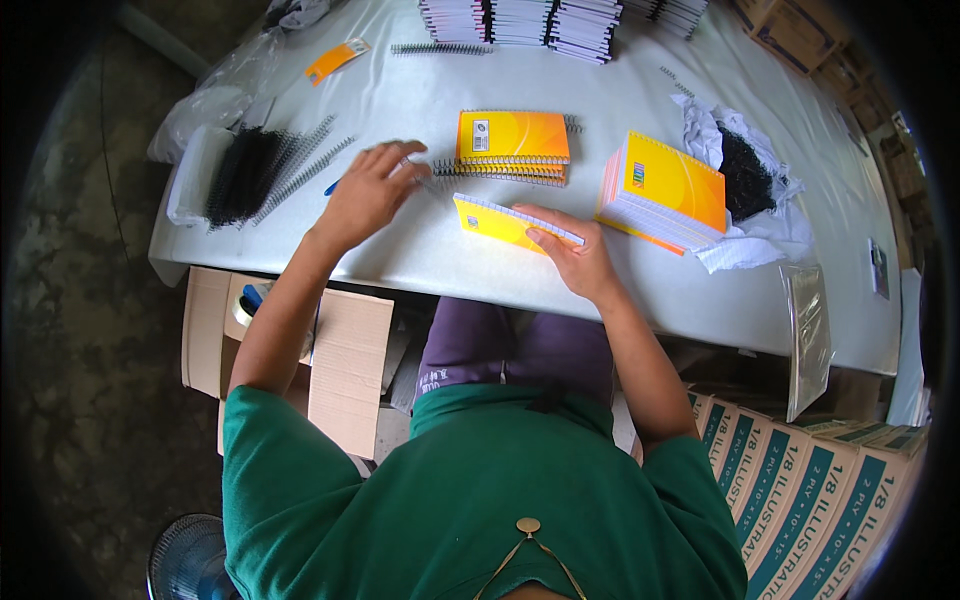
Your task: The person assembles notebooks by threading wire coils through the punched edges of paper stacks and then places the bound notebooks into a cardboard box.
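In my right hand (572, 250) is a small yellow notepad (490, 222), thumb on its cover and fingers behind, its punched page edge turned up. Left of it, my left hand (372, 192) is curled with the fingertips drawn together around what looks like a thin, blurred wire coil (436, 182). Beneath this hand pokes out a blue pen-like object (331, 187). Just beyond both hands lies a stack of yellow-orange spiral notebooks (512, 137), coils along their edges. To the right stands a thick pile of yellow-covered notepads (665, 190).
Loose black wire coils (250, 175) lie at left by plastic wrap; more black pieces (745, 175) sit in crumpled white paper. Page stacks (520, 25) line the far side. An orange cover (336, 62) lies far left. Below the table edge are an open carton (345, 360) and boxes (800, 490).
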### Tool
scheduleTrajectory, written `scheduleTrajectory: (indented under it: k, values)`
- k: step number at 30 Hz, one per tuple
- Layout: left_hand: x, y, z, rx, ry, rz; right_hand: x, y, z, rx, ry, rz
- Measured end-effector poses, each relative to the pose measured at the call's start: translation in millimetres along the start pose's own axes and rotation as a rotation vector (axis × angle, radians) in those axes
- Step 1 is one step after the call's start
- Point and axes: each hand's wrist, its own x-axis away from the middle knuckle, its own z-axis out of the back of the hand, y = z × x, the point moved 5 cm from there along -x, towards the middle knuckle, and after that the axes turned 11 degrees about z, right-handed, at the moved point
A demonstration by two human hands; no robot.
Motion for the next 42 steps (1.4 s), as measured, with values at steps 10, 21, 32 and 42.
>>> scheduleTrajectory:
  k: [10, 21, 32, 42]
  values:
    - [19.8, 7.6, -11.1, 0.701, -0.180, 0.358, -1.4, -1.8, 0.1, 0.035, 0.046, 0.012]
    - [24.7, 6.2, -27.0, 0.777, -0.349, 0.606, 0.1, 0.9, 1.1, 0.046, 0.051, 0.015]
    - [2.3, 5.6, -9.6, 1.086, -0.364, 0.538, 0.3, -1.2, -0.6, 0.060, 0.019, 0.020]
    - [-1.2, 18.9, -4.5, 0.987, -0.573, 0.437, 3.0, 1.4, -1.8, 0.032, -0.021, 0.035]
